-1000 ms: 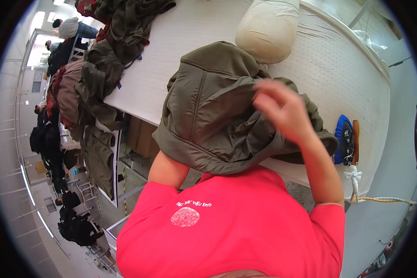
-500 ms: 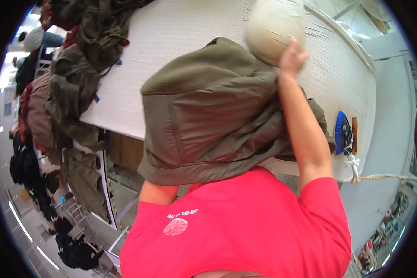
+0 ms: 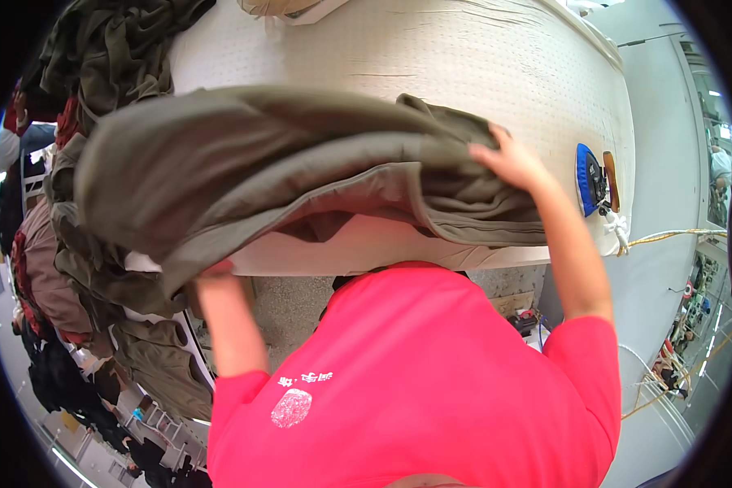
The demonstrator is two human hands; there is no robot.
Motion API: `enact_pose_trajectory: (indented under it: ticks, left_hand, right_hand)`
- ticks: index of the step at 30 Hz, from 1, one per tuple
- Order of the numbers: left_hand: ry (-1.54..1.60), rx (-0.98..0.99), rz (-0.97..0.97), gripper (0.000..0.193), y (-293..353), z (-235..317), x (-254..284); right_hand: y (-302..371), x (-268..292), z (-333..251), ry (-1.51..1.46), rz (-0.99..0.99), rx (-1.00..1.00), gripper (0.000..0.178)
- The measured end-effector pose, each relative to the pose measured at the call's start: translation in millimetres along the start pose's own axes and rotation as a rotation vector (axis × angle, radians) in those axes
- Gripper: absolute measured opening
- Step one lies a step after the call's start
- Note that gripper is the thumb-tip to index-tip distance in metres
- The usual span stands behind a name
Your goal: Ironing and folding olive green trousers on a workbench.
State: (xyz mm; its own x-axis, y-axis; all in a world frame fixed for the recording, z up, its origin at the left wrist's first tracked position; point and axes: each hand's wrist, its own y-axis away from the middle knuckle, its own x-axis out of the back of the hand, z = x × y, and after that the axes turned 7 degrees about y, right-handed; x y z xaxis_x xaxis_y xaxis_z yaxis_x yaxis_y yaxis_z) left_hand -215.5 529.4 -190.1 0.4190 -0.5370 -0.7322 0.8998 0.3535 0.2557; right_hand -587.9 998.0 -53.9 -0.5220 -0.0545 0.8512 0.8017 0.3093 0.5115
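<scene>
An olive-coloured garment [image 3: 301,154] stretches across the front of the padded white table [image 3: 464,61]; its left part is raised and blurred by motion. My right hand [image 3: 512,159] grips the bunched cloth at the garment's right end, thumb on top. My left hand [image 3: 217,275] is at the lower left edge of the cloth, smeared by motion, its fingers mostly hidden by the fabric. At the far edge of view lies a rounded cream pad [image 3: 276,6], partly cut off and apart from both hands.
An iron with a blue rim [image 3: 590,180] and brown handle stands at the table's right edge, a pale cord [image 3: 667,236] running off right. More olive garments [image 3: 114,57] are heaped at the left, some hanging down the side. Behind them hang dark clothes [image 3: 65,382].
My right hand has left the cream pad and now holds the garment. The pad sits farther away and to the left. The garment's left part has swung up and left with my left hand.
</scene>
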Motion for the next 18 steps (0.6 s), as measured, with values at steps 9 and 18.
enact_pose_trajectory:
  ticks: [9,18]
  left_hand:
    - [0.289,0.244,0.437,0.038,-2,-38,-163]
    - [-0.058,-0.353,-0.251,0.023,-145,264,-280]
  right_hand:
    - [34,-29,28,-0.238,0.074,-0.245,0.078]
    - [-58,120,73,-0.614,0.915,-0.049,0.044]
